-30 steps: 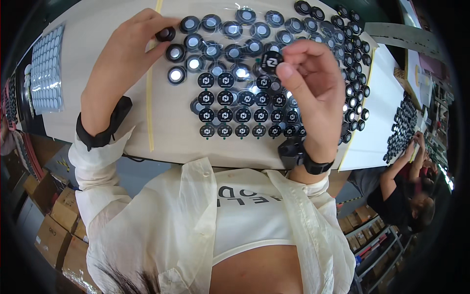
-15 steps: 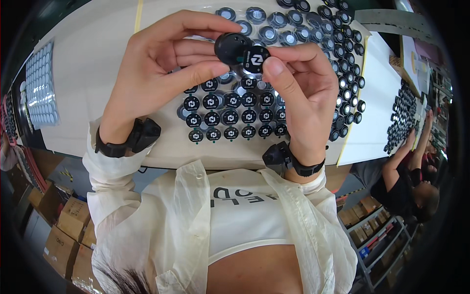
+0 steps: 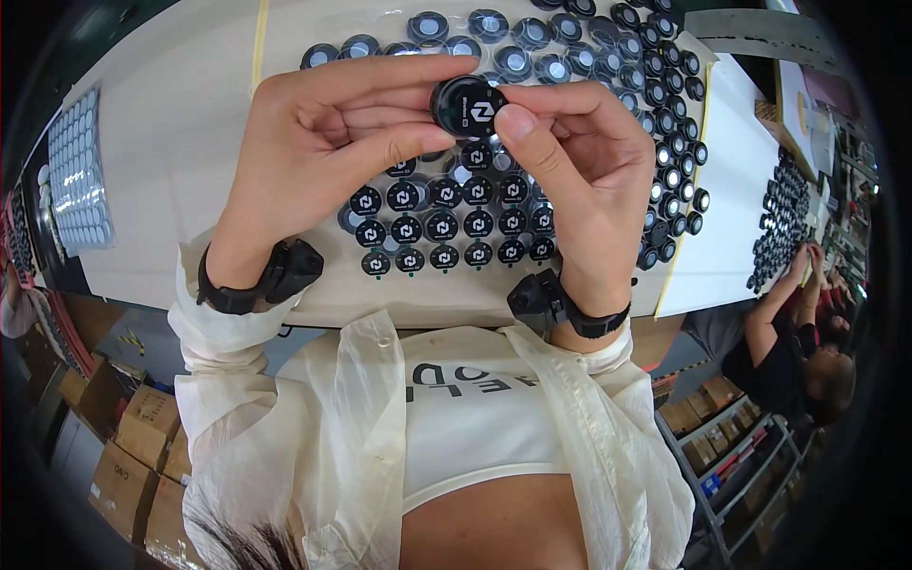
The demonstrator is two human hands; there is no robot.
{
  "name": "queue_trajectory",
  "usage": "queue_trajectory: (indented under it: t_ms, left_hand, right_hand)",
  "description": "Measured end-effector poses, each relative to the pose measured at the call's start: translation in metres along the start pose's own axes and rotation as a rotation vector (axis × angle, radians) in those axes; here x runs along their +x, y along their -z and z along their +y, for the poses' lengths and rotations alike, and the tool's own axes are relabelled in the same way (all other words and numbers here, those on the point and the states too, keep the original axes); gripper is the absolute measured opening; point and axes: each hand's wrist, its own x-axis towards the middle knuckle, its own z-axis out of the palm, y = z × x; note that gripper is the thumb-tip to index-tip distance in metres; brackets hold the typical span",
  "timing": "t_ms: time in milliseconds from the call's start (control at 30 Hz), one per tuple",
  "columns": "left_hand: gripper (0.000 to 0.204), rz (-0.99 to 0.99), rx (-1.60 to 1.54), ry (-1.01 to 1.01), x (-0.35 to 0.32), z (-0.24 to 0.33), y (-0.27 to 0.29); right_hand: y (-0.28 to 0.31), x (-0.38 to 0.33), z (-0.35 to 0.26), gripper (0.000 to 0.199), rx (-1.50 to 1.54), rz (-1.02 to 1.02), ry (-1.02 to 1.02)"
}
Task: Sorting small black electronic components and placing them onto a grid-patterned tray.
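My left hand pinches a round black housing by its left edge, between thumb and fingers. From the other side, my right hand has thumb and fingertips closed on a thin round black label with a white emblem. That label lies over the housing's face, covering most of it; whether it is stuck down I cannot tell. Just below my hands, rows of similar labels with small green tabs spread across the table. Some lie over clear, round-edged pieces.
Behind my hands are several black round parts with pale centres; more crowd the right beside a yellow tape line. A clear bag of white discs lies on the left of the table. A co-worker works at the far right.
The label in my right hand has moved left and up onto the housing's face; earlier it overlapped only the right edge. My left hand has shifted slightly to the right.
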Motion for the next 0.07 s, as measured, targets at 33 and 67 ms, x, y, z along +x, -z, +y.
queue_trajectory:
  t_ms: [33,67]
  left_hand:
    - [0.045,-0.005,0.015,-0.020,-0.0001,0.0000,0.0001]
    - [0.045,-0.006,0.016,-0.020,0.0000,0.0000,0.0001]
  right_hand:
    - [0.0011,0.0002,0.0007,0.016,-0.016,-0.020,-0.011]
    - [0.0036,0.0002,0.0021,0.017,-0.031,-0.039,-0.021]
